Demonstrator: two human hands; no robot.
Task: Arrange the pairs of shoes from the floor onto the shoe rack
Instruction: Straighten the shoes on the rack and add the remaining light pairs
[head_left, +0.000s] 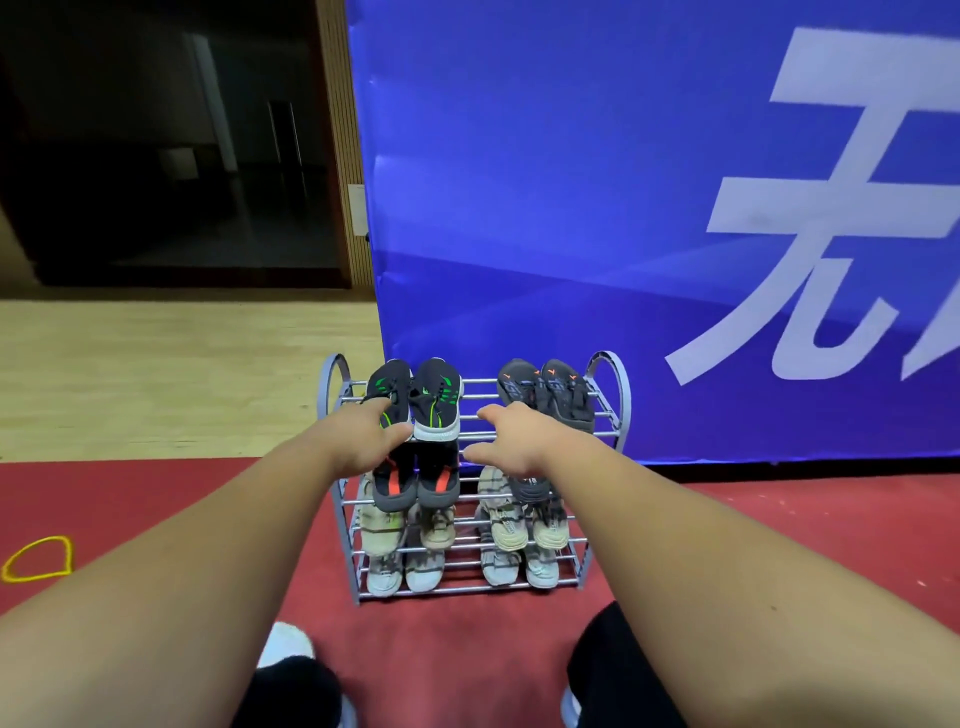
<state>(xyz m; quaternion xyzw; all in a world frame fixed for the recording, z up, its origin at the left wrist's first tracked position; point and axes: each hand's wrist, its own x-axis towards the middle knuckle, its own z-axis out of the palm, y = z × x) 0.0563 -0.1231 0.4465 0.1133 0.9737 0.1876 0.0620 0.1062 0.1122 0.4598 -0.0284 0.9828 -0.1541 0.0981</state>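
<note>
Shoe rack (480, 382): grey metal, four tiers of thin rails, arched end pieces; it stands on the red floor (441, 649) just in front of the blue banner (519, 208)
Black-and-green pair (434, 400): dark uppers, green flashes, white sole edge at the heel; on the top tier, left side, the two shoes side by side and touching
Direction of that pair: toes toward the banner, heels toward the person; long axis across the rails, front to back
Grey-and-orange pair (556, 395): dark grey with small orange marks; top tier, right side, same heading, slightly angled to the right
Second tier: a black pair with red stripes (415, 483) on the left; the right side is partly hidden by the right hand
Lower tiers: beige pairs (436, 527) on the third; pale white-grey pairs (405, 571) on the bottom; heels face the person
Left hand (363, 436): arm stretched forward; forefinger lies over the left shoe of the black-and-green pair and the thumb sits under its heel, pinching it
Right hand (519, 441): fingers spread and loosely bent, holding nothing; it is at the heels of the grey-and-orange pair; whether it touches them I cannot tell
Floor beyond: pale wood floor (156, 364) to the left; a yellow loop (36, 558) lies on the red floor
</note>
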